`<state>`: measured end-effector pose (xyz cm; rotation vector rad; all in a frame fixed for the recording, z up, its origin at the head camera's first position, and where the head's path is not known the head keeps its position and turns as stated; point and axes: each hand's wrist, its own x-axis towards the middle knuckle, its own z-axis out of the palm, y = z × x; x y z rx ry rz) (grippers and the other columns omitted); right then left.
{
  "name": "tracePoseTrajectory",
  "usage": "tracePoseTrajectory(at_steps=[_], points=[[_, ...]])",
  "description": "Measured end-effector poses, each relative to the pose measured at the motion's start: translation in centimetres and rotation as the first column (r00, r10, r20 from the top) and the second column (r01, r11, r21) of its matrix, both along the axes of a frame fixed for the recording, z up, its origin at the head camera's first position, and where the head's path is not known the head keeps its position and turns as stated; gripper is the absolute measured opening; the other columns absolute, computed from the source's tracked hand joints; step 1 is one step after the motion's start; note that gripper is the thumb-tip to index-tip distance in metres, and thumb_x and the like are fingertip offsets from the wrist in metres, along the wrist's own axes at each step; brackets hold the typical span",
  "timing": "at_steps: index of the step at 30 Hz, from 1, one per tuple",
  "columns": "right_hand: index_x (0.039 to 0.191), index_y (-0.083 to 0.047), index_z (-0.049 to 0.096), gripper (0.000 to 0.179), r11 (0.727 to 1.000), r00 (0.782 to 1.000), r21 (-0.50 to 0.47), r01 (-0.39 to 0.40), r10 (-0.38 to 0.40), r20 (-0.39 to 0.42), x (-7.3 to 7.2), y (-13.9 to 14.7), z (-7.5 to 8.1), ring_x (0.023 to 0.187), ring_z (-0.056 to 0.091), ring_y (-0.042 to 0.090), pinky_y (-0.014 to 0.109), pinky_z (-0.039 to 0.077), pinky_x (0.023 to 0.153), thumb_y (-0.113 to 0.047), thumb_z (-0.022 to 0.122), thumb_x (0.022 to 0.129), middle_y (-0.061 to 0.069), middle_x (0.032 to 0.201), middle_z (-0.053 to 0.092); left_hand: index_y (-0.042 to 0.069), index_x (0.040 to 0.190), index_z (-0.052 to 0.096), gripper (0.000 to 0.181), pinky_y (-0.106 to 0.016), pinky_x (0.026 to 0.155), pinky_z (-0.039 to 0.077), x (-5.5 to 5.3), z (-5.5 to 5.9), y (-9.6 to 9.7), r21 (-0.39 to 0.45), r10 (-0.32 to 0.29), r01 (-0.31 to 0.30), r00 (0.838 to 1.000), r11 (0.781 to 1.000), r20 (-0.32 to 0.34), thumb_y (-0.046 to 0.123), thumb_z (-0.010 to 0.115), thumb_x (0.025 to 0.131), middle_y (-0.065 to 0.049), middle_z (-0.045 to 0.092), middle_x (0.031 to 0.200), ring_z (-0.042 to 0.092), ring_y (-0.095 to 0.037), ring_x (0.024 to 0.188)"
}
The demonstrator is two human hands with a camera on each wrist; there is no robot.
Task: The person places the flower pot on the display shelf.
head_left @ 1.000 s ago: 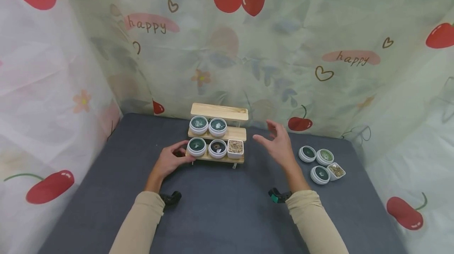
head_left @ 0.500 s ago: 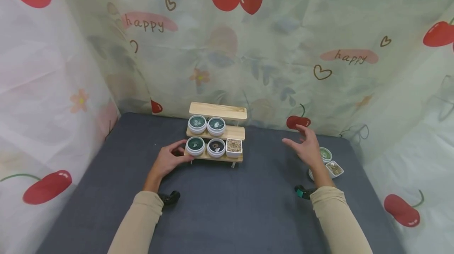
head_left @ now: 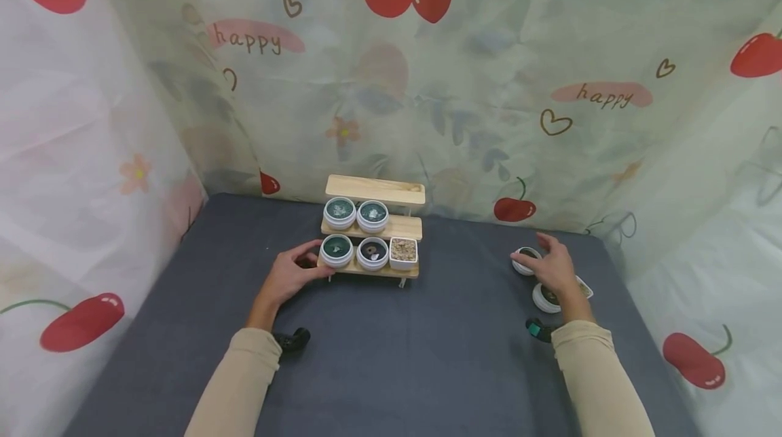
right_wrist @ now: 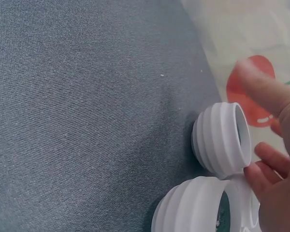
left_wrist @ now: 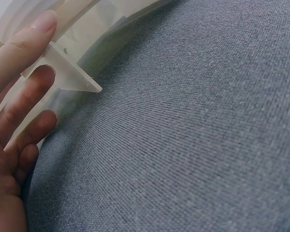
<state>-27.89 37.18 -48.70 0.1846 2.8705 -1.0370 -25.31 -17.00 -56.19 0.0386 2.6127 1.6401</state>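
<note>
A three-tier wooden stand (head_left: 374, 186) rises near the back of the table. My left hand (head_left: 293, 271) holds its lowest tier by the left end, thumb at the front beside a round white pot (head_left: 337, 250). A second round pot (head_left: 373, 255) and a square pot (head_left: 403, 255) share that tier. Two more round pots, one at left (head_left: 339, 213) and one beside it (head_left: 372, 216), occupy the middle tier. Over the loose pots at right, my right hand (head_left: 559, 271) hovers with thumb and fingers spread around a round ribbed pot (right_wrist: 220, 140); firm contact cannot be seen.
Another round pot (head_left: 546, 298) and a partly hidden square pot (head_left: 584, 286) stand under the right hand. Dark grey cloth (head_left: 415, 355) covers the table. A printed curtain (head_left: 464, 98) hangs behind and along both sides.
My right hand has travelled right, from beside the stand to the loose pots, and dropped lower. The left hand stays at the stand's left end.
</note>
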Motion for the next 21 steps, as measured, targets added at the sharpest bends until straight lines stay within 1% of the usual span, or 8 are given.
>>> tracePoseTrajectory(at_steps=[4,8,11,15,21], points=[[0.16,0.001,0.021,0.095,0.995,0.998,0.091,-0.032,0.028,0.053,-0.3,0.0,0.24,0.145,0.029,0.054,0.066,0.03,0.114,-0.042,0.073,0.093,0.034,0.16,0.03,0.023,0.142,0.059,0.081,-0.033,0.089,0.042,-0.02,0.06,0.05,0.0,0.004,-0.004,1.0,1.0,0.001,0.053,0.089,0.073,-0.003,0.075,0.1,0.061,-0.017,0.096],[0.155,0.006,0.03,0.082,0.981,0.996,0.18,-0.068,0.056,0.071,-0.43,-0.05,0.32,0.144,0.027,0.056,0.068,0.023,0.115,-0.029,0.072,0.094,0.036,0.156,0.033,0.023,0.142,0.059,0.082,-0.034,0.09,0.042,-0.08,0.03,0.14,-0.003,0.0,0.0,1.0,1.0,0.008,0.054,0.089,0.073,-0.002,0.075,0.1,0.062,-0.017,0.096],[0.152,0.008,0.037,0.073,0.968,0.994,0.231,-0.092,0.077,0.073,-0.47,0.07,0.28,0.143,0.027,0.058,0.07,0.021,0.115,-0.025,0.07,0.095,0.037,0.153,0.035,0.023,0.142,0.059,0.082,-0.034,0.09,0.042,-0.14,-0.04,0.17,-0.002,-0.002,0.002,1.0,1.0,0.006,0.054,0.089,0.072,-0.002,0.075,0.101,0.062,-0.018,0.096],[0.148,0.007,0.044,0.065,0.96,0.994,0.262,-0.103,0.09,0.06,-0.61,0.26,0.11,0.14,0.033,0.058,0.07,0.025,0.113,-0.025,0.068,0.096,0.036,0.15,0.041,0.023,0.143,0.058,0.082,-0.034,0.09,0.042,-0.12,-0.08,0.14,0.003,-0.004,0.004,1.0,1.0,0.006,0.053,0.089,0.073,-0.003,0.075,0.1,0.062,-0.018,0.096],[0.147,0.006,0.046,0.065,0.976,0.997,0.204,-0.074,0.07,0.024,-0.68,0.29,0.02,0.14,0.035,0.054,0.066,0.03,0.113,-0.028,0.069,0.097,0.034,0.151,0.042,0.022,0.143,0.058,0.082,-0.034,0.091,0.043,-0.02,-0.1,0.06,0.005,-0.001,0.001,1.0,1.0,-0.001,0.053,0.089,0.073,-0.002,0.075,0.1,0.062,-0.017,0.096]])
